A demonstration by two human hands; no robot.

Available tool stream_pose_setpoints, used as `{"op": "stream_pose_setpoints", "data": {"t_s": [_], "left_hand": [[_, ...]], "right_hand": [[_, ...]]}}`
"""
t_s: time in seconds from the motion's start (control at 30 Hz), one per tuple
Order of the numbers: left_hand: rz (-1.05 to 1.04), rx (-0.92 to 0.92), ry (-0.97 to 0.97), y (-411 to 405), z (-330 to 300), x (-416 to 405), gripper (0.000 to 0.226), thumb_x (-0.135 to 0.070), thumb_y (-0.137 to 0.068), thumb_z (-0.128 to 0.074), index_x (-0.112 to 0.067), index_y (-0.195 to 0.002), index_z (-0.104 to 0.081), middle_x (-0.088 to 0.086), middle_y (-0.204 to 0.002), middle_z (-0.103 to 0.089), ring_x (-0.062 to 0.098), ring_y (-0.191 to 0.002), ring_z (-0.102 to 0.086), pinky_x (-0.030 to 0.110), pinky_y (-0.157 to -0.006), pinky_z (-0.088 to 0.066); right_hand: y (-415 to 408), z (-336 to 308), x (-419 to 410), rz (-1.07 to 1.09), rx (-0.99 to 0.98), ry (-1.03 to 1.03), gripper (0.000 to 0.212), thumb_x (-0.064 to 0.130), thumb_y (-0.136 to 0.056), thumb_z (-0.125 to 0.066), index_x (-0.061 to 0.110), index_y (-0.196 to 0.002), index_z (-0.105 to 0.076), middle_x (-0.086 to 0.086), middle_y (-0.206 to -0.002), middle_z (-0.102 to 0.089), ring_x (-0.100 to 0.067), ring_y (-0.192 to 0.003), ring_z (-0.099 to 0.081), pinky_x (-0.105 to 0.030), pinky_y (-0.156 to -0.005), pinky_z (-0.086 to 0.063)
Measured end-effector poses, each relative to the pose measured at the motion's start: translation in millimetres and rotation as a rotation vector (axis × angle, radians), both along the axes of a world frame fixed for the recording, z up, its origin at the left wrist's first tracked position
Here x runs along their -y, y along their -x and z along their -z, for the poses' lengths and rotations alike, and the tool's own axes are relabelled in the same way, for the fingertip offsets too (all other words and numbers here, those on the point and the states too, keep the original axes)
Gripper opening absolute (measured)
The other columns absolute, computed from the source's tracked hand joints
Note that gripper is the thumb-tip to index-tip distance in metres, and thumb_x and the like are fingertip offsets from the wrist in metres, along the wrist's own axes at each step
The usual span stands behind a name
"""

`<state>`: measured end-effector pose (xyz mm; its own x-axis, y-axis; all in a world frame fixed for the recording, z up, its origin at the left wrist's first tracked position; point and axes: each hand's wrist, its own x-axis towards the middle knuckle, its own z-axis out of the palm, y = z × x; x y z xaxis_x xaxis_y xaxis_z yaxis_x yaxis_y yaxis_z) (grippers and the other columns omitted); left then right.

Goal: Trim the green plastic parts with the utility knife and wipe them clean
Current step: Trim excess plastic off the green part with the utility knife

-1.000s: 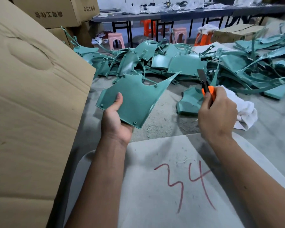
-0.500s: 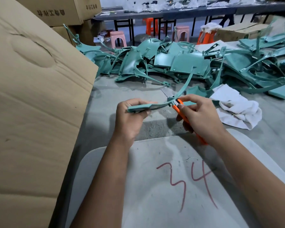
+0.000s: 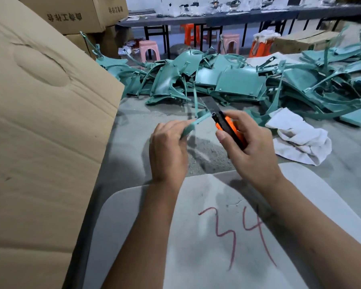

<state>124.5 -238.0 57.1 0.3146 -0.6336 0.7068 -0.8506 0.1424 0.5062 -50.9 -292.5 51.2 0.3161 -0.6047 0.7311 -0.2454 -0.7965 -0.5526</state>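
While you trim: you are in the cutting step, with one part edge-on between your hands and nothing wiped yet, as far as I can judge.
Left hand: your left hand is curled around the near end of the green part, fingers pinching it from both sides.
Green part: it is held above the table, seen nearly edge-on, its thin arm rising toward the pile; it is tilted up to the right and meets the knife at its far end.
Right hand: your right hand grips the orange knife, thumb laid along the near side of the handle and fingers wrapped behind.
Blade: the blade is out and points up and away from you, just beside the part's edge; whether it is touching the plastic I cannot tell.
Cloth: the white rag lies on the table just right of your knife hand.
Pile: the heap of green parts sits farther back, well apart from your hands.
Next move: it calls for a shallow stroke along the edge, away from your left fingers, with the part held firm so the thin arm does not flex.
After that: set the knife down and reach for the rag.
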Motion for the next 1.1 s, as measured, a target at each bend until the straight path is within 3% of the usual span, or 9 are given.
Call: {"op": "stream_pose_setpoints", "data": {"t_s": [0.2, 0.3, 0.37, 0.5, 0.6, 0.77, 0.9, 1.03, 1.1], "left_hand": [[0.132, -0.119, 0.012, 1.3, 5.6, 4.2, 0.005, -0.011, -0.091, -0.071, -0.008, -0.089, -0.073, 0.002, -0.074, -0.066, 0.018, -0.065, -0.046, 0.027, -0.061, -0.031], [0.212, -0.585, 0.077, 7.9, 2.1, 7.5, 0.009, -0.016, -0.090, -0.072, -0.012, -0.097, -0.075, -0.004, -0.085, -0.075, 0.022, -0.079, -0.070, 0.036, -0.071, -0.057], [0.308, -0.935, 0.231, 9.0, -2.3, 9.7, 0.010, -0.009, -0.090, -0.073, -0.016, -0.096, -0.074, -0.006, -0.092, -0.077, 0.014, -0.086, -0.072, 0.033, -0.075, -0.059], [0.484, -1.505, 0.126, 16.9, -9.7, 8.6, 0.015, -0.005, -0.091, -0.071, -0.015, -0.102, -0.071, -0.002, -0.099, -0.076, 0.013, -0.080, -0.066, 0.022, -0.058, -0.050], [0.604, -1.527, -0.046, 27.6, -7.8, 7.3, 0.020, -0.004, -0.092, -0.070, -0.016, -0.107, -0.071, 0.005, -0.109, -0.074, 0.016, -0.086, -0.070, 0.021, -0.062, -0.055], [0.589, -1.404, -0.295, 12.7, -6.0, 6.3, 0.034, -0.025, -0.090, -0.074, -0.014, -0.121, -0.066, 0.012, -0.115, -0.074, 0.031, -0.104, -0.073, 0.039, -0.084, -0.060], [0.572, -1.410, -0.334, -15.6, -5.2, 4.3, 0.024, -0.024, -0.095, -0.066, -0.012, -0.115, -0.070, 0.011, -0.113, -0.075, 0.029, -0.103, -0.073, 0.042, -0.076, -0.061], [0.447, -1.303, -0.161, -16.6, -6.4, 5.3, 0.018, 0.002, -0.091, -0.066, -0.005, -0.106, -0.074, 0.016, -0.107, -0.076, 0.032, -0.097, -0.073, 0.049, -0.082, -0.062], [0.386, -1.371, -0.035, -17.3, -12.0, 6.0, 0.017, 0.004, -0.089, -0.068, -0.002, -0.104, -0.074, 0.016, -0.099, -0.077, 0.027, -0.087, -0.074, 0.043, -0.078, -0.063]], "right_hand": [[5.6, -1.1, 3.4, 0.024, 0.047, 0.019, 0.022, 0.027, -0.103, -0.064, 0.020, -0.123, -0.063, 0.009, -0.088, -0.068, -0.019, -0.068, -0.066, -0.039, -0.062, -0.054], [6.8, 2.8, 13.3, 0.260, 0.018, -0.070, 0.021, 0.028, -0.100, -0.067, 0.022, -0.120, -0.065, 0.006, -0.084, -0.071, -0.014, -0.067, -0.067, -0.036, -0.064, -0.057], [13.2, 3.8, 19.8, 0.387, 0.036, -0.162, 0.020, 0.030, -0.099, -0.067, 0.022, -0.117, -0.066, 0.002, -0.080, -0.070, -0.017, -0.063, -0.063, -0.034, -0.060, -0.053], [10.4, -2.5, 14.5, 0.056, 0.347, -0.499, 0.023, 0.039, -0.095, -0.072, 0.019, -0.101, -0.063, 0.001, -0.072, -0.063, -0.016, -0.048, -0.053, -0.026, -0.044, -0.044], [1.4, -2.9, 7.9, -0.126, 0.366, -0.636, 0.022, 0.028, -0.091, -0.079, 0.010, -0.094, -0.067, -0.006, -0.065, -0.062, -0.017, -0.041, -0.049, -0.024, -0.040, -0.040], [14.7, -1.1, 19.4, -0.029, 0.363, -0.605, 0.012, 0.008, -0.092, -0.076, 0.002, -0.097, -0.066, -0.003, -0.058, -0.054, -0.018, -0.042, -0.044, -0.025, -0.040, -0.037], [18.1, -2.0, 20.2, 0.024, 0.229, -0.464, 0.009, 0.006, -0.093, -0.074, 0.002, -0.094, -0.066, -0.009, -0.059, -0.048, -0.019, -0.046, -0.046, -0.031, -0.043, -0.041], [12.8, -5.4, 10.2, 0.126, 0.157, -0.262, 0.016, 0.030, -0.098, -0.071, 0.019, -0.090, -0.063, 0.011, -0.063, -0.056, -0.003, -0.054, -0.052, -0.015, -0.055, -0.043], [12.0, -8.1, 6.0, 0.187, -0.001, -0.099, 0.025, 0.041, -0.102, -0.060, 0.020, -0.088, -0.060, 0.009, -0.064, -0.057, -0.005, -0.055, -0.053, -0.022, -0.054, -0.043]]}}
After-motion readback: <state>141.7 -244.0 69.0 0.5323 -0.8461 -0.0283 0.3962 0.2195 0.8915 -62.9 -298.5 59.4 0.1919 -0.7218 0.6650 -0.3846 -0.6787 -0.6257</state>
